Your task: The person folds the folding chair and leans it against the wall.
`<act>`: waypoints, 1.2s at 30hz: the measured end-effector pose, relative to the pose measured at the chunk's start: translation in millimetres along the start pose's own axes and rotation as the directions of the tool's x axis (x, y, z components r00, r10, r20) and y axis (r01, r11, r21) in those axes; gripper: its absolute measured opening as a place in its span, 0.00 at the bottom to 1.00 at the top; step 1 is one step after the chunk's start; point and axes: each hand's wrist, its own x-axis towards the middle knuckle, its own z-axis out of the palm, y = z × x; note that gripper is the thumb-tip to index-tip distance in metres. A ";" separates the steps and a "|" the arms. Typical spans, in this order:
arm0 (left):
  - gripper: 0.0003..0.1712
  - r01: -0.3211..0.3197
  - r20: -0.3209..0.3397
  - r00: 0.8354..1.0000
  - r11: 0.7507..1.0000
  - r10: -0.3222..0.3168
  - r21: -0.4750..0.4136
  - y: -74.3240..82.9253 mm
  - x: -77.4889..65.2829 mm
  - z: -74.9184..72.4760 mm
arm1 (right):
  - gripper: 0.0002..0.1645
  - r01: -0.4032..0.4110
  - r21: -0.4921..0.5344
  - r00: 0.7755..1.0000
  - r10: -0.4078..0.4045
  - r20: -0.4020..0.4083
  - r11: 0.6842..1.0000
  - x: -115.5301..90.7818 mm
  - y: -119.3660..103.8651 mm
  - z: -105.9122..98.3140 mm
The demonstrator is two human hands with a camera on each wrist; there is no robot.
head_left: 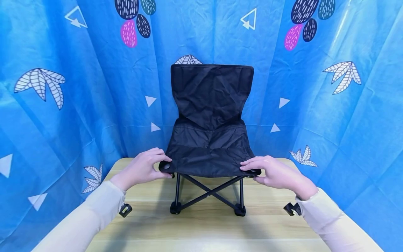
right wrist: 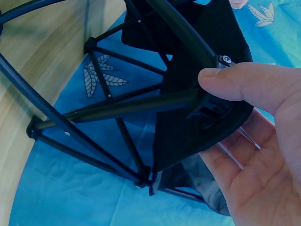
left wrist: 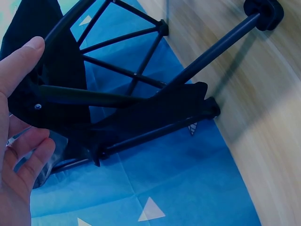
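A black folding chair (head_left: pixel 211 147) stands unfolded on the wooden table, its fabric backrest upright against the curtain side. My left hand (head_left: pixel 148 164) grips the seat's front left corner, fingers on top and thumb beneath. At the front right corner my right hand (head_left: pixel 270 171) holds the seat the same way. Crossed metal legs (head_left: pixel 208 192) show under the seat, ending in black plastic feet (head_left: pixel 175 208). In the left wrist view the thumb (left wrist: pixel 33 47) lies against the corner's underside. The right wrist view shows the right thumb (right wrist: pixel 211 77) at the joint below the seat.
The light wooden tabletop (head_left: pixel 201 227) lies under the chair. Blue patterned curtain (head_left: pixel 94 87) hangs behind and along both sides, close to the table's edges. Small black clips (head_left: pixel 125 210) are at both sleeve cuffs.
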 end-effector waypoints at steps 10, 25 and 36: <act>0.27 0.023 0.006 1.000 1.000 -0.023 -0.002 -1.1 -3.8 2.5 | 0.31 0.021 -0.002 0.997 -0.021 -0.079 1.000 -2.2 1.1 6.6; 0.30 -0.036 -0.078 0.996 0.999 0.036 -0.005 -2.2 -9.9 6.1 | 0.34 0.096 -0.096 0.922 -0.124 -0.366 0.991 -9.0 12.6 23.1; 0.30 -0.092 -0.137 0.986 0.996 0.093 0.007 -5.3 -14.5 8.5 | 0.33 0.118 -0.113 0.894 -0.155 -0.419 0.987 -13.3 18.1 29.6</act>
